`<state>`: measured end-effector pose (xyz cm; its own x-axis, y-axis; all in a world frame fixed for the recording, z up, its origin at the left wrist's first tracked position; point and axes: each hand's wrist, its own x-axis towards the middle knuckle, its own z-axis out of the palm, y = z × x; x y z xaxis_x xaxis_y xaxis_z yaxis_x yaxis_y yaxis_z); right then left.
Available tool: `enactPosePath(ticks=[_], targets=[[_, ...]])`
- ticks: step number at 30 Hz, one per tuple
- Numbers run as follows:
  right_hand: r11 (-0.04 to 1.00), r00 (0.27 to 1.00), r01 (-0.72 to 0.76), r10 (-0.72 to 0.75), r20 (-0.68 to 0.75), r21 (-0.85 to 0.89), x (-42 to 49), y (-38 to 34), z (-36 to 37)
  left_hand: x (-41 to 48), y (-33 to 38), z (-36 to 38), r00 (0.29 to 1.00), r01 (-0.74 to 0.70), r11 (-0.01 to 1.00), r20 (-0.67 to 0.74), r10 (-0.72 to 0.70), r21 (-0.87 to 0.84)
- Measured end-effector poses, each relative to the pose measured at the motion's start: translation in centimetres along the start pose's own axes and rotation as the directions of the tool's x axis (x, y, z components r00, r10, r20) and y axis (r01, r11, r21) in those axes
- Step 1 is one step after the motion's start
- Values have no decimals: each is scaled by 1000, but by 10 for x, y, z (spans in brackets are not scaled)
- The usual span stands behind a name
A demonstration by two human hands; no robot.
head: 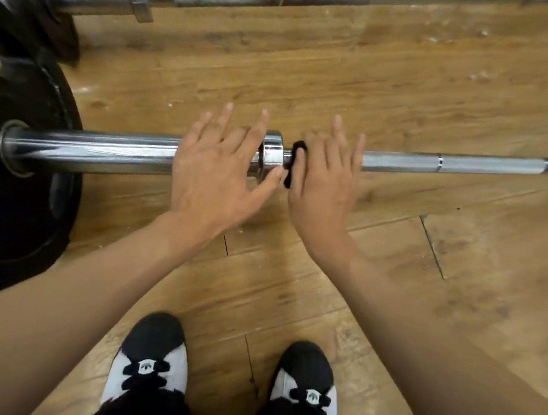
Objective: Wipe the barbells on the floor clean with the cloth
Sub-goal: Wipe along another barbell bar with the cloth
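Black cloth (298, 147) pressed on barbell (100, 151) under straight fingers (335, 139) of right hand (323, 186); left hand (213, 169) fingers splayed.

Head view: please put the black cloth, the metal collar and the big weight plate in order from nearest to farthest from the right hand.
1. The black cloth: under the right hand, pressed on the near bar.
2. The metal collar: just left of the cloth.
3. The big weight plate: at the bar's far left end.

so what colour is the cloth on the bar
Black; the head view shows the cloth under the right hand.
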<state>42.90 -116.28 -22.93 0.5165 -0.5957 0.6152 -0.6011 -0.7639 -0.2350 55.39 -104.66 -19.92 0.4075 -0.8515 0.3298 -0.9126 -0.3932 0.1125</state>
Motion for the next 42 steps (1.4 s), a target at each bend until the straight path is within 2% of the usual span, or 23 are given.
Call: enactPosePath(ticks=[2, 3, 5, 7, 9, 10, 11, 13, 15, 17, 19, 21, 23, 25, 26, 28, 31, 32, 34, 36, 39, 41, 42], targets=[[968, 964, 251, -252, 88, 29, -1, 21, -17, -13, 3, -6, 1000, -12, 999, 12, 12, -30], [967, 963, 255, -254, 88, 6, -2, 40, -24, -19, 5, -9, 1000, -14, 999, 19, 15, -44], [999, 1000, 11, -11, 14, -39, -9, 75, -37, -31, 11, -15, 999, -18, 998, 48, 21, -59], [966, 968, -250, 249, -28, -68, -18, 91, -51, -44, 21, -21, 995, 0, 998, 96, 7, -69], [928, 935, -353, 356, -2, -120, -23, 76, -59, -57, 32, -27, 990, 19, 997, 138, -9, -75], [929, 936, -348, 352, 17, -127, -25, 61, -62, -64, 36, -31, 988, 24, 997, 156, -12, -77], [953, 955, -286, 292, 51, -103, -29, 45, -65, -71, 40, -34, 986, 25, 997, 167, -11, -80], [1000, 987, -21, 19, 163, 9, -43, 19, -71, -85, 44, -43, 987, 17, 995, 159, -1, -98], [976, 949, 202, -215, 230, 81, -57, 14, -83, -90, 44, -52, 992, 1, 990, 127, 17, -142], [962, 931, 269, -272, 244, 46, -64, 38, -98, -90, 42, -63, 991, -4, 980, 130, 31, -199], [984, 957, 178, -169, 236, -16, -71, 71, -113, -90, 41, -68, 984, -16, 975, 171, 54, -220], [997, 975, -15, 33, 221, -82, -76, 97, -128, -92, 44, -70, 976, -22, 976, 207, 68, -216], [965, 949, -215, 243, 202, -152, -77, 100, -139, -97, 53, -69, 966, -25, 980, 248, 75, -199], [925, 910, -321, 361, 206, -201, -82, 74, -139, -103, 61, -67, 952, -55, 990, 292, 92, -131], [933, 913, -310, 345, 216, -183, -85, 54, -138, -107, 64, -66, 945, -76, 993, 312, 100, -88], [988, 944, -150, 157, 292, -46, -97, 12, -133, -117, 68, -66, 939, -113, 993, 324, 117, -30], [982, 902, 139, -179, 393, 129, -110, -5, -139, -132, 70, -68, 938, -148, 989, 315, 142, -4], [972, 891, 196, -232, 389, 131, -111, 10, -144, -136, 71, -69, 936, -154, 988, 319, 148, -7], [989, 925, 133, -147, 350, 63, -115, 54, -156, -142, 74, -70, 934, -163, 986, 321, 160, -17], [996, 963, -67, 79, 259, -55, -121, 99, -172, -149, 79, -69, 931, -180, 983, 317, 179, -24], [922, 927, -333, 358, 109, -198, -132, 114, -179, -156, 83, -69, 928, -206, 978, 313, 203, -24], [876, 886, -444, 461, 54, -188, -130, 93, -171, -159, 84, -69, 923, -218, 976, 320, 212, -19], [877, 883, -451, 465, 57, -166, -128, 77, -166, -160, 84, -69, 923, -221, 975, 319, 214, -16]])
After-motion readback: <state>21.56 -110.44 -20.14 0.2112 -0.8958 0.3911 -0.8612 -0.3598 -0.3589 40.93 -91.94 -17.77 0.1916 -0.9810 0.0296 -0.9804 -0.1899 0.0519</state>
